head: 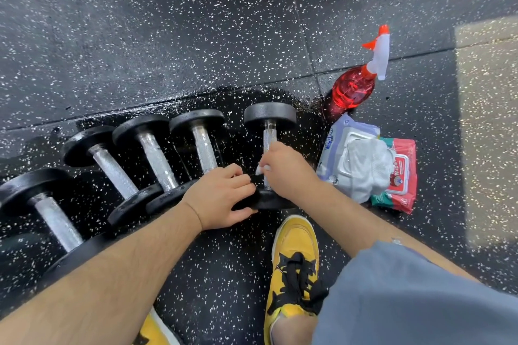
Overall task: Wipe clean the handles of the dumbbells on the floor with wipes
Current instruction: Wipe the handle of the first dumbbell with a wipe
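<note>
Black rubber floor (196, 22), flecked with white and shining wet around the weights, is carrying a row of five dumbbells. Four dumbbells (112, 169) are lying side by side at the left, their steel handles slanting toward a crouching person. The person's left hand (221, 196) is pressing on the near head of the fifth dumbbell (269, 116), fingers lying fairly straight over the black disc and thumb stretched along its near edge. That dumbbell is sitting on the floor at the right end of the row, slightly apart from the others. The right hand (288, 171) is wrapping its curled fingers round the lower part of the handle (269, 137), clamping a white wipe (263, 169) against the steel, with a corner poking out to the left. A yellow shoe (294, 246) with black laces is standing just below. Farther right, a red spray bottle (353, 89) is standing upright behind two wipe packs: a purple pack (335, 137) with its lid open and loose wipes bunching out, and a red pack (403, 176) touching it. Grey shorts (406, 302) are filling the lower right corner.
</note>
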Demonstrator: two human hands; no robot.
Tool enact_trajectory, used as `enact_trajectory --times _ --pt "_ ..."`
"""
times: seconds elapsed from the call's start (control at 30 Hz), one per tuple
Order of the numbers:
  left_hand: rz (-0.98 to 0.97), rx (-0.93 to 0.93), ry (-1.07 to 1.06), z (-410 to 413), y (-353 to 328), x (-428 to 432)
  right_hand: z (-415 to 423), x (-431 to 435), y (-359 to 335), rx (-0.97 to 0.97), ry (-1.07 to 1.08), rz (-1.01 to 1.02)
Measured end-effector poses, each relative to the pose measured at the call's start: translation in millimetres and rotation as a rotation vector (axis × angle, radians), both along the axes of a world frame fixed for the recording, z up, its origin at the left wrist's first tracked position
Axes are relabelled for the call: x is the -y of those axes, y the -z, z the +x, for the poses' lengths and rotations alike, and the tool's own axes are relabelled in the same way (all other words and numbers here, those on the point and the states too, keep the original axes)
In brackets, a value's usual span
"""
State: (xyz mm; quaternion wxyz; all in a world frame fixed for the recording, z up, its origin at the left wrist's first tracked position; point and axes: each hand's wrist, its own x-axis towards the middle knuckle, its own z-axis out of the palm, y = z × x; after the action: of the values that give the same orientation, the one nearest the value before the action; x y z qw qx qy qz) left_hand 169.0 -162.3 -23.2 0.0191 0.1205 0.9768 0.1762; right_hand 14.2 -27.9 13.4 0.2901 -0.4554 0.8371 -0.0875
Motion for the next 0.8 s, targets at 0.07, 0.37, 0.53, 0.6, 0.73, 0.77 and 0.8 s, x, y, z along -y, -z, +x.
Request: enact_trajectory --times 0.07,0.37,0.53,0.6,0.73,0.77,0.8 --pt "0.003 0.0 0.005 -0.8 0.5 0.0 -4.0 3.8 -6.5 0.03 -0.046 0.093" --pt "0.005 -0.009 0.008 0.0 1.0 0.8 2.0 -6.4 -6.4 0.054 -0.02 0.017" --pt "-0.002 -0.017 0.002 0.0 -1.7 0.6 0.4 -12.3 3.8 0.071 0.111 -0.098" --pt "0.003 -0.013 0.005 0.9 -1.3 0.8 3.9 -18.0 4.4 0.138 0.111 -0.059" --pt "0.008 -0.016 0.006 -0.1 -0.8 0.7 -3.5 -31.4 7.7 0.269 0.288 -0.102" --pt "0.009 -0.019 0.003 -0.7 -1.1 0.8 -4.5 -31.4 8.0 0.277 0.346 -0.119" --pt "0.011 -0.023 -0.002 -0.9 -1.5 0.9 -5.3 -30.3 6.9 0.283 0.414 -0.13"
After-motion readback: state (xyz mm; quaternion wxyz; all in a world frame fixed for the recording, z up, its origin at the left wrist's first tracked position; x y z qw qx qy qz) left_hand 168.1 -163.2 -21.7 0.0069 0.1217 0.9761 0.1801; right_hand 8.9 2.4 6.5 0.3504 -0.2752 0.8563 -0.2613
